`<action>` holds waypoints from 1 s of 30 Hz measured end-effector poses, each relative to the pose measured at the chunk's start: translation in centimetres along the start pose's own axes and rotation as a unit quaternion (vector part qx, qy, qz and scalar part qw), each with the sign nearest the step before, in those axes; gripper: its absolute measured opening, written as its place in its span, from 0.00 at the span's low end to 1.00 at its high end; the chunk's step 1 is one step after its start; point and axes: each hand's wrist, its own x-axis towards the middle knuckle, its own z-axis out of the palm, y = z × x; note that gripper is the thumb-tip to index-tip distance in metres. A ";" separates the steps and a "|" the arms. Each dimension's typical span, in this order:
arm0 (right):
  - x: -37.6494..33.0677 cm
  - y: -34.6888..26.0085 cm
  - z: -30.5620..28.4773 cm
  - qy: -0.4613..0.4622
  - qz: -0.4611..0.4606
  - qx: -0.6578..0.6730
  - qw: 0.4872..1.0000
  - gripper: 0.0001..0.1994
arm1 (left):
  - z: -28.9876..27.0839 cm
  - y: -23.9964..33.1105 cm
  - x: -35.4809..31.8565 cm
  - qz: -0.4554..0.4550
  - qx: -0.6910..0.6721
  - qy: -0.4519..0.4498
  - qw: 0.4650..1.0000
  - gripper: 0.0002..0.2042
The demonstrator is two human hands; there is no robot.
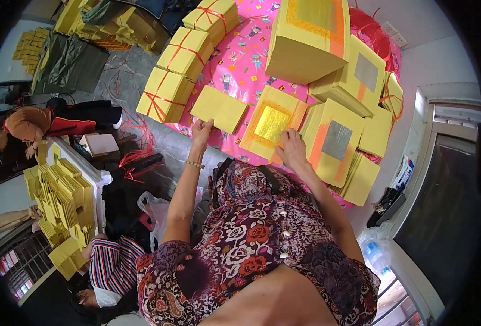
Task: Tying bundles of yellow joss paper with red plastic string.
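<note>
Two hands are out over the pink patterned tablecloth [240, 60]: the left hand [201, 132] pinches the near edge of a plain yellow paper stack [219, 109], fingers closed on it, lifting it just off the cloth. The right hand [291, 148] lies flat, fingers loose, on the near corner of a gold-foil stack [272, 124] just beside it. Silver-foil stacks [335, 140] crowd the right, bundles tied with red string [167, 93] line the left edge, and another person in a striped top [112, 263] sits low down beside more yellow sheets [66, 198]
</note>
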 end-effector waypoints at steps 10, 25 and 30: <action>-0.3 0.1 -0.1 0.007 0.005 -0.003 1.000 0.23 | 0.9 -1.3 1.0 0.012 0.090 0.072 0.993 0.10; -2.2 -1.7 1.2 -0.087 -0.039 -0.033 0.995 0.26 | 3.3 2.2 -2.3 0.289 0.381 0.261 0.839 0.31; -2.0 -1.2 1.5 -0.069 -0.070 -0.031 0.995 0.24 | 5.1 4.3 -5.5 0.362 0.416 -0.026 0.834 0.17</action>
